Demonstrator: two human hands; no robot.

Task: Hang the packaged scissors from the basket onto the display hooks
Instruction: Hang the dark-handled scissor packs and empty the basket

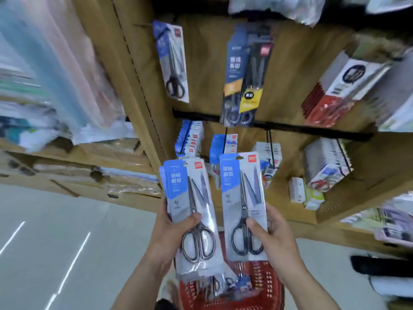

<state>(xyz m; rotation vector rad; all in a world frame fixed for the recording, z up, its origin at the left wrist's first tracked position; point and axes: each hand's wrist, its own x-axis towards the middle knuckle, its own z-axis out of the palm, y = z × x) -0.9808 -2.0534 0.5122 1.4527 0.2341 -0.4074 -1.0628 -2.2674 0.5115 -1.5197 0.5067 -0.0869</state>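
Scissors in blue-and-grey packaging fill both my hands. My left hand (172, 233) grips a small stack of packs (192, 193) around its lower half, thumb across the front just above the handles. My right hand (276, 237) holds a single pack (242, 191) the same way, thumb in front and fingers curled behind. Both stand upright side by side in the lower middle of the frame, close but apart. Beneath them sits the red basket (266, 287) with more packs lying inside. Above, a black rail (301, 130) crosses the wooden panel (201, 63); hooks (270, 148) below it carry rows of packs, and hanging scissor packs (245, 79) show at upper centre.
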